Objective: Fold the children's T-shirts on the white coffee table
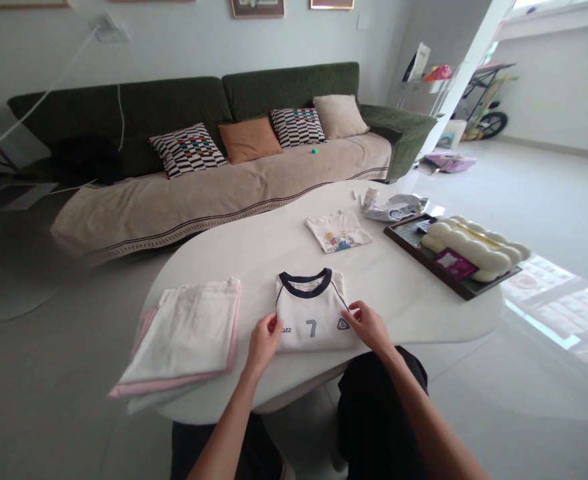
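A white T-shirt (299,320) with a dark collar and a "7" on its front lies folded on the white table, its collar away from me. My left hand (265,337) is closed on its left edge, beside the small lettering. At the right edge, next to the triangular badge, my right hand (367,325) pinches the fabric between thumb and fingers. Left of my hands sits a stack of folded white and pink clothes (189,327). Beyond the T-shirt lies another folded white shirt (339,231) with a coloured print.
A dark tray (414,259) holding a puffy cream-coloured item (469,247) stands on the table's right side. Behind it lies a crumpled plastic package (397,207). A green sofa (174,100) with cushions runs along the table's far side. My knees are under the near edge.
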`<state>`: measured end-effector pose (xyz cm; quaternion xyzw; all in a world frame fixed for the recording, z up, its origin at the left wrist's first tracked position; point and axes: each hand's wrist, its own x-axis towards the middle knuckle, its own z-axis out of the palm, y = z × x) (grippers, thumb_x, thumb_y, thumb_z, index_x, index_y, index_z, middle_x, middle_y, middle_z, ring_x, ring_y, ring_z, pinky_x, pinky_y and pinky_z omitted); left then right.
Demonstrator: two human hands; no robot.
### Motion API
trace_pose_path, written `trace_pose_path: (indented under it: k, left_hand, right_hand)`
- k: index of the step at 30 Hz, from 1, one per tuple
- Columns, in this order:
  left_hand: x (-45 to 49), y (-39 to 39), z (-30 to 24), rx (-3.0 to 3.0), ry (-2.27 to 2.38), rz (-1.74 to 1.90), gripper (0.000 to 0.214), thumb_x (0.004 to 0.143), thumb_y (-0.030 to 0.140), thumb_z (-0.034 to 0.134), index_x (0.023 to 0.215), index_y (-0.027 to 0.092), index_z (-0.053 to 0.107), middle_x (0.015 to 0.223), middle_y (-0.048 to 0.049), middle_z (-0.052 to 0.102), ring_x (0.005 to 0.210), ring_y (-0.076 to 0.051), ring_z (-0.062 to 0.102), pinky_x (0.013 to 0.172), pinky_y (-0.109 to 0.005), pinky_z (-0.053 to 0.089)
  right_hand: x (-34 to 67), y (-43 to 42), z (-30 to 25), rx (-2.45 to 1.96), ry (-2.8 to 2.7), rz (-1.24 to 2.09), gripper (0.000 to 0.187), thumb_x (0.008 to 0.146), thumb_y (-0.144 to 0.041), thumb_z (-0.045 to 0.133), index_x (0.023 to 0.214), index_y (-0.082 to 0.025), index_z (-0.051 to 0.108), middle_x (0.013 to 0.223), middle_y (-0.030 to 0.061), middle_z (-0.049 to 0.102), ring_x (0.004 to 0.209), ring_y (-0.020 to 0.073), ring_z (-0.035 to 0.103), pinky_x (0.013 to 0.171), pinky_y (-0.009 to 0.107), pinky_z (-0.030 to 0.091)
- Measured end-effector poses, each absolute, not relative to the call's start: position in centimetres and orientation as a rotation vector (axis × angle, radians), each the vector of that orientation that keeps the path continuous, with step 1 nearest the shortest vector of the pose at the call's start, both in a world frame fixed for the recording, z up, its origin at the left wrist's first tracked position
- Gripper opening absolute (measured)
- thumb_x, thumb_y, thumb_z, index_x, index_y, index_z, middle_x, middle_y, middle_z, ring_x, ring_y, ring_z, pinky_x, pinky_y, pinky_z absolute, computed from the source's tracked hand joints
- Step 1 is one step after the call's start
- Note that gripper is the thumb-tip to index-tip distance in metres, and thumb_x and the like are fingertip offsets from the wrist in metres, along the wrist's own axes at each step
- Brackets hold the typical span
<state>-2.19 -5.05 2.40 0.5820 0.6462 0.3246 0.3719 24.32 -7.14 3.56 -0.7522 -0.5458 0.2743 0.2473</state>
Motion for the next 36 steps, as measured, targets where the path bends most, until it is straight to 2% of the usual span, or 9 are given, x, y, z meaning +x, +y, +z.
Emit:
trace_pose_path:
  k: [8, 15, 17, 21, 23, 25, 29, 33, 36]
  left_hand:
    - [-0.2, 0.3, 2.9, 1.536, 1.81, 0.793, 0.035, 0.076, 0.025, 0.054, 0.108, 0.01, 0.056, 0.091, -0.0106, 0.063, 0.084, -0.019, 0.059, 0.079, -0.03, 0.044]
    - [1.5, -2.4, 0.0, 2.013, 1.786, 1.055, 0.06, 0.08, 0.033, 0.052, 0.133, 0.014, 0.031, 0.118, -0.0149, 0.047, 0.112, -0.026, 0.041, 0.094, -0.042, 0.034]
    - [1.5, -2.8, -0.3, 2.089, 1.768, 1.059, 0.061, 0.082, 0.034, 0.048, 0.136, 0.015, 0.025, 0.123, -0.0153, 0.043, 0.115, -0.026, 0.038, 0.096, -0.042, 0.033]
    - [1.2, -2.8, 0.2, 2.185, 1.766, 0.945, 0.05, 0.084, 0.034, 0.045, 0.13, 0.015, 0.038, 0.13, -0.0158, 0.035, 0.118, -0.027, 0.036, 0.096, -0.042, 0.033]
    - [1.2, -2.7, 0.9, 2.224, 1.76, 0.892, 0.049, 0.085, 0.035, 0.042, 0.129, 0.015, 0.04, 0.136, -0.0162, 0.028, 0.122, -0.029, 0.032, 0.097, -0.042, 0.033]
    - [1.4, -2.5, 1.8, 2.286, 1.754, 0.85, 0.052, 0.085, 0.036, 0.04, 0.132, 0.013, 0.035, 0.141, -0.0165, 0.02, 0.127, -0.029, 0.024, 0.099, -0.044, 0.03]
    - [2.4, -1.4, 2.6, 2.458, 1.682, 0.571, 0.058, 0.086, 0.039, 0.037, 0.137, 0.017, 0.024, 0.145, -0.0133, 0.015, 0.132, -0.03, 0.012, 0.1, -0.053, 0.021]
    - [3.0, -0.6, 2.0, 2.444, 1.684, 0.321, 0.061, 0.084, 0.046, 0.036, 0.138, 0.021, 0.022, 0.145, -0.011, 0.017, 0.132, -0.03, 0.011, 0.098, -0.058, 0.019]
    - [2.4, -1.4, 1.7, 2.435, 1.668, 0.397, 0.059, 0.085, 0.047, 0.036, 0.137, 0.021, 0.024, 0.145, -0.0116, 0.017, 0.131, -0.03, 0.013, 0.099, -0.054, 0.023]
  right_hand:
    - [22.9, -1.6, 2.7, -2.132, -1.319, 0.472, 0.031, 0.08, -0.037, 0.043, 0.092, -0.014, 0.059, 0.075, 0.0065, 0.063, 0.069, 0.0159, 0.057, 0.06, 0.023, 0.037]
    - [24.3, 0.8, 4.0, -2.021, -1.408, 0.459, 0.018, 0.076, -0.03, 0.047, 0.078, -0.016, 0.059, 0.071, 0.0022, 0.062, 0.063, 0.0124, 0.054, 0.059, 0.021, 0.037]
    - [24.6, 0.9, 4.3, -1.992, -1.44, 0.441, 0.019, 0.077, -0.029, 0.045, 0.083, -0.017, 0.059, 0.071, 0.0015, 0.061, 0.063, 0.0121, 0.054, 0.061, 0.021, 0.038]
    - [23.5, 0.6, 4.5, -2.029, -1.425, 0.348, 0.029, 0.079, -0.023, 0.04, 0.102, -0.014, 0.055, 0.094, 0.01, 0.06, 0.081, 0.0178, 0.055, 0.071, 0.027, 0.041]
    - [22.1, -0.2, 4.4, -2.011, -1.512, 0.239, 0.037, 0.081, -0.021, 0.036, 0.115, -0.012, 0.05, 0.115, 0.0144, 0.052, 0.101, 0.0209, 0.05, 0.081, 0.03, 0.039]
    - [20.5, -1.5, 3.9, -1.971, -1.695, 0.123, 0.044, 0.084, -0.024, 0.034, 0.125, -0.012, 0.041, 0.132, 0.0144, 0.038, 0.12, 0.0232, 0.035, 0.093, 0.034, 0.033]
    - [18.0, -3.9, 2.3, -1.978, -2.039, 0.101, 0.06, 0.085, -0.045, 0.036, 0.137, -0.017, 0.025, 0.144, 0.0098, 0.018, 0.132, 0.027, 0.007, 0.101, 0.047, 0.018]
    - [17.8, -4.6, 1.9, -2.013, -2.143, 0.16, 0.061, 0.085, -0.051, 0.031, 0.138, -0.022, 0.022, 0.145, 0.0076, 0.015, 0.132, 0.0267, 0.004, 0.101, 0.049, 0.016]
    - [18.5, -5.2, 2.7, -2.01, -2.145, 0.186, 0.062, 0.084, -0.046, 0.037, 0.139, -0.022, 0.02, 0.145, 0.0081, 0.015, 0.132, 0.0266, 0.008, 0.1, 0.047, 0.02]
